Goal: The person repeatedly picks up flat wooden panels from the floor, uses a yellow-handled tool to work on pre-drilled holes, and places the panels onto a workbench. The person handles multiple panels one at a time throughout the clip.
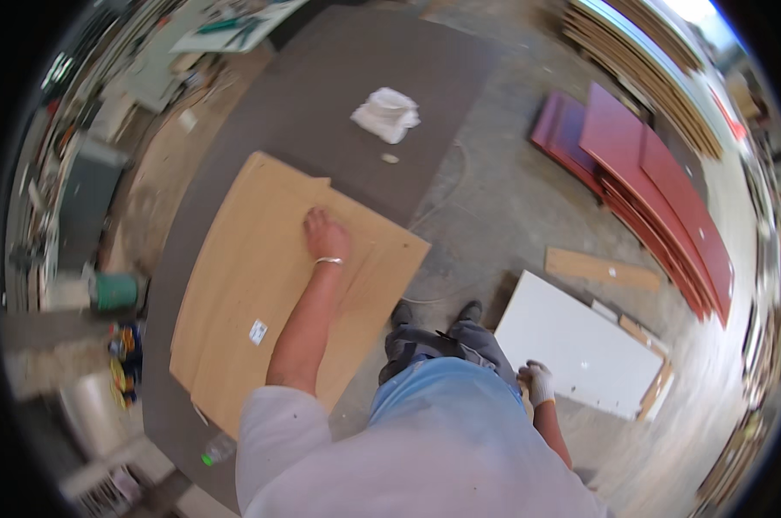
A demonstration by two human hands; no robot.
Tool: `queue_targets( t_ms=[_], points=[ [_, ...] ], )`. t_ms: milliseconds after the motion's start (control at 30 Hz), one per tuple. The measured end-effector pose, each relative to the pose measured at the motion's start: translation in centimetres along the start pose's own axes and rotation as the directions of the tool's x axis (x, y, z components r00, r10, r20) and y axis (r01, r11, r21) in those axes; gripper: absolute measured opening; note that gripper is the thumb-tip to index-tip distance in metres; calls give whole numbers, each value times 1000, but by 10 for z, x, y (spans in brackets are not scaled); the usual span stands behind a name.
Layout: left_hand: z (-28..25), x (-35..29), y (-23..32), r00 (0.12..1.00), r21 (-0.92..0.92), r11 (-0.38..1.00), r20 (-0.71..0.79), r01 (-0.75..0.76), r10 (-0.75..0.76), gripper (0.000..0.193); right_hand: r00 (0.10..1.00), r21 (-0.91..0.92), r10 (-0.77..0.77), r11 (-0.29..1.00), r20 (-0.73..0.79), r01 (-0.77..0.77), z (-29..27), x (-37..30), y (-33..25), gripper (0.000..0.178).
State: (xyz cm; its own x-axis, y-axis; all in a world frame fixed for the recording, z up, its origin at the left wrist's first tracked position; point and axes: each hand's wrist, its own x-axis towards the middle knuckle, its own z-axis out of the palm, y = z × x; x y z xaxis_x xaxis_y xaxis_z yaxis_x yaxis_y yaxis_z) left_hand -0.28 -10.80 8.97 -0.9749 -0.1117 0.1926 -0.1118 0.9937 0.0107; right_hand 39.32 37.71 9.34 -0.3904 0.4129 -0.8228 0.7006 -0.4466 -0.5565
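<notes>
My left hand [326,235], bare with a pale band at the wrist, rests on a stack of light-brown wood panels [261,259]. Its fingers lie on the top panel and grip nothing. A small white label [258,331] is stuck on that panel. The panels lie on a large dark-brown tabletop [339,60]. My right hand [537,382], in a whitish glove, hangs at my right side with loosely bent fingers and nothing visible in it. Behind it in the picture, lower down, a white board [580,345] lies with wooden strips along one side.
A crumpled white cloth [387,114] and a small pale piece [390,159] are on the tabletop. A clear bottle with a green cap [218,450] is by the near edge. Dark-red panels [641,173] are stacked at right, near a wooden plank [602,268].
</notes>
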Motion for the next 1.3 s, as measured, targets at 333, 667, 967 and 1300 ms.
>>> queue_targets(
  t_ms=[333,667,967,1300],
  points=[
    [-4,-7,16,993,55,992,24,-116,114,40,954,247,187,961,-235,-127,-33,-26,59,30],
    [-23,32,12,887,257,964,427,68,-176,29,935,-905,-353,400,-7,144,-78,64,188,20],
    [3,66,243,924,215,935,323,-283,206,40,892,839,378,544,-248,3,-112,81,74,19],
    [83,-16,662,421,-190,645,617,-740,665,65,736,253,314,947,-600,-198,-53,110,-43,33]
  ],
)
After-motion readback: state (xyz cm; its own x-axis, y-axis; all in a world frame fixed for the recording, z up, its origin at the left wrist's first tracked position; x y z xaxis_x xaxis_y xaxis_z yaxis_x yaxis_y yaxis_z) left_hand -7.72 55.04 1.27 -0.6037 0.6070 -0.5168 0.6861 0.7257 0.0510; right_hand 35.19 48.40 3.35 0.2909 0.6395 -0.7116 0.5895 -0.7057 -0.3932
